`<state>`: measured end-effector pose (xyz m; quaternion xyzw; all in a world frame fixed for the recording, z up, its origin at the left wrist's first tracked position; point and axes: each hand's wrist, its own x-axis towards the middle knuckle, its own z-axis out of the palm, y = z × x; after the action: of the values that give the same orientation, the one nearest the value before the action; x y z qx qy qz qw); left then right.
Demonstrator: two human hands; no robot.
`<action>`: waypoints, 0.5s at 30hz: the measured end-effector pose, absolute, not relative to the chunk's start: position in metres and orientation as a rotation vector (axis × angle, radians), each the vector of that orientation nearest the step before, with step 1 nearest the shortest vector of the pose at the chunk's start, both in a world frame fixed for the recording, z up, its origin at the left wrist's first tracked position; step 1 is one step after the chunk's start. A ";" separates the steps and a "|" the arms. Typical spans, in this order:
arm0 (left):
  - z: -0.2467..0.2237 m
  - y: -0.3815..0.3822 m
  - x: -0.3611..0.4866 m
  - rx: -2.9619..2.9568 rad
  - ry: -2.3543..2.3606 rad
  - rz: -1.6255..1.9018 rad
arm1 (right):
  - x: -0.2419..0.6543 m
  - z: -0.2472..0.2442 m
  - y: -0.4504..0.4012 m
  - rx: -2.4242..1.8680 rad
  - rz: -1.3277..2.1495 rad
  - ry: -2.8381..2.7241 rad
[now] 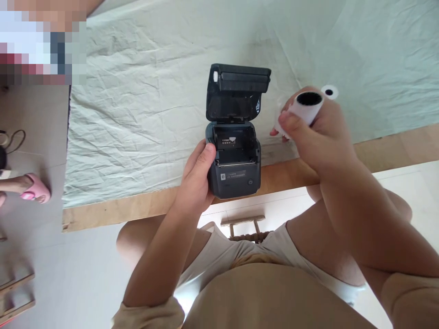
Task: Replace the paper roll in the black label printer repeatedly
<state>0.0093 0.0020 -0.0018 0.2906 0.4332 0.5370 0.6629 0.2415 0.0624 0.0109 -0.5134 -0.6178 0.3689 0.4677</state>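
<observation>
A dark portable label printer [234, 182] is held at the table's front edge, its lid [236, 103] tipped up and back. The paper bay inside shows a small printed label and no roll. My left hand [199, 176] grips the printer's left side, thumb on the rim of the bay. To the right, apart from the printer, my right hand [322, 130] is closed around a white paper roll [305, 112] with a dark hollow core facing up. Part of the roll is hidden by my fingers. Just beyond that hand, another small white roll [334, 91] stands on the cloth.
A pale green wrinkled cloth [137, 114] covers the table, with a bare wooden edge [113, 211] along the front. Another person's foot in a pink slipper [37, 188] is on the floor at left. A wooden stool [17, 292] stands at lower left.
</observation>
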 end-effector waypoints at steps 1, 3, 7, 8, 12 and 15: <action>-0.002 0.002 0.009 0.659 0.975 1.213 | 0.244 0.009 0.061 -1.279 0.816 -1.646; -0.003 0.001 0.009 0.665 0.967 1.211 | 0.249 0.005 0.061 -1.319 0.634 -1.851; -0.002 0.001 0.010 0.676 0.963 1.220 | 0.258 -0.005 0.066 -1.368 0.365 -2.015; -0.001 0.001 0.010 0.677 0.962 1.220 | 0.259 -0.008 0.067 -1.385 0.336 -2.039; -0.001 0.000 0.010 0.669 0.961 1.216 | 0.256 -0.012 0.069 -1.481 0.335 -2.078; -0.002 0.000 0.009 0.663 0.956 1.223 | 0.260 0.004 0.058 -1.452 0.381 -2.080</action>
<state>0.0091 0.0003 -0.0015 0.2936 0.4233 0.5413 0.6645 0.2599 0.0581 0.0042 -0.5428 -0.7773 0.1424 0.2843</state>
